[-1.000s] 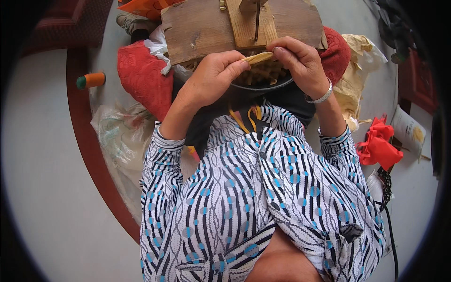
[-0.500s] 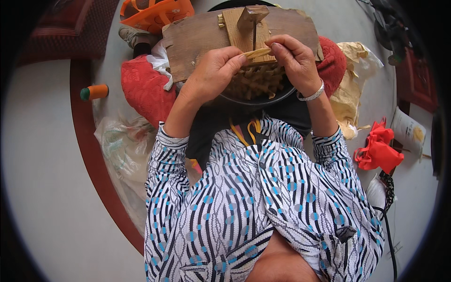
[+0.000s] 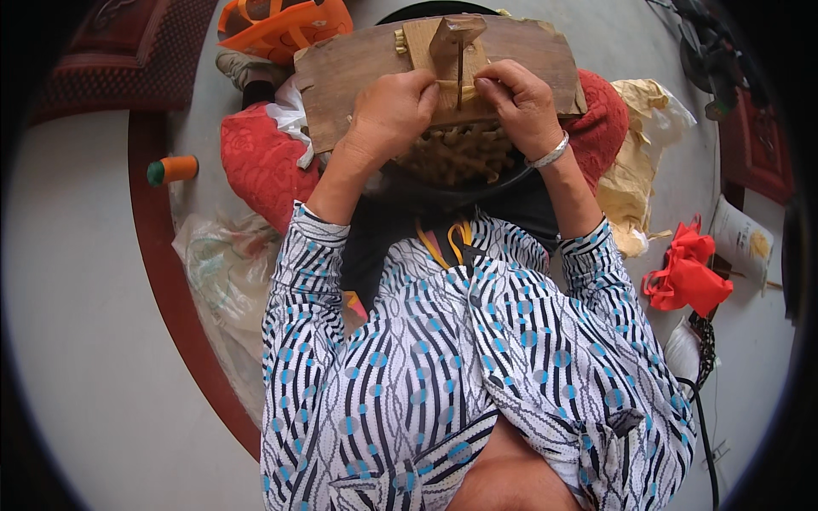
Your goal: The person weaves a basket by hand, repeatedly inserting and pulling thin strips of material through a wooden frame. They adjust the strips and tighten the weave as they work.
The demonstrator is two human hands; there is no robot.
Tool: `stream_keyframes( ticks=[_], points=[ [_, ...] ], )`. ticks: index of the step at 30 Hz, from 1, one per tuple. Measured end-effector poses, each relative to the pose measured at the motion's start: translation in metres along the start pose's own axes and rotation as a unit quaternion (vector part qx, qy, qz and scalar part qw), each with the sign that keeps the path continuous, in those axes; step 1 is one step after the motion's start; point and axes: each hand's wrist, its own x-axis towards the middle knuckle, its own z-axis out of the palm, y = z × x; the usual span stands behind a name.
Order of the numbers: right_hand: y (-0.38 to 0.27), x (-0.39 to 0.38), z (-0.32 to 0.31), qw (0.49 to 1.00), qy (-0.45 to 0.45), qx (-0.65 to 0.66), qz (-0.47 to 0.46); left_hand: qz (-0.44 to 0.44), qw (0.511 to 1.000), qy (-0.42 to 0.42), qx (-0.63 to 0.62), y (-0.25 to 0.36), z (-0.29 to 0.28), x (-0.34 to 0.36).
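Observation:
My left hand (image 3: 394, 112) and my right hand (image 3: 530, 106) are both closed, pinching the two ends of a pale yellow strip (image 3: 448, 90). Its material is hard to make out. Between my hands, the strip lies against a thin upright blade (image 3: 460, 72) fixed to a wooden block (image 3: 447, 43). That block stands on a wooden plank (image 3: 422, 43) laid over a broad brown board (image 3: 358, 68). Below the near edge, a black basin (image 3: 426, 187) holds many short yellow-brown pieces (image 3: 464, 153). A few small pale pieces (image 3: 400, 41) rest beside the plank.
Red cloth covers my knees (image 3: 264, 166) on both sides of the board. An orange bag (image 3: 285, 25) is at the far left, with an orange thread spool (image 3: 173, 170) nearer. Clear plastic (image 3: 226, 264) lies left; crumpled tan paper (image 3: 630, 170) and a red bag (image 3: 690, 272) lie right.
My hands have drawn the strip against the blade and moved slightly apart, with the strip now lower and tighter between them. The surroundings look the same.

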Motion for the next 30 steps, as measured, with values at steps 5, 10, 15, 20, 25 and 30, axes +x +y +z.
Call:
stream_keyframes(
  ticks=[5, 10, 15, 20, 25, 30],
  points=[
    [-0.012, -0.02, -0.013, 0.991, -0.003, -0.119, -0.066, -0.067, 0.993, 0.042, -0.088, -0.012, -0.015, -0.018],
    [-0.065, -0.045, 0.001, 0.987, -0.072, -0.071, -0.126, -0.214, 0.716, -0.003, -0.665, 0.011, -0.016, -0.049],
    [-0.073, -0.062, 0.036, 0.973, -0.146, 0.048, -0.171, -0.243, 0.541, 0.069, -0.802, 0.012, 0.004, -0.05],
    [-0.079, -0.057, 0.045, 0.969, -0.101, 0.199, -0.102, -0.253, 0.506, 0.107, -0.817, 0.024, 0.01, -0.068],
    [-0.088, -0.057, 0.034, 0.984, -0.096, 0.136, -0.059, -0.184, 0.817, 0.095, -0.538, 0.007, 0.021, -0.094],
    [-0.104, -0.049, 0.023, 0.953, -0.079, -0.145, -0.255, 0.023, 0.997, 0.067, 0.006, 0.024, 0.0, -0.101]
  ],
)
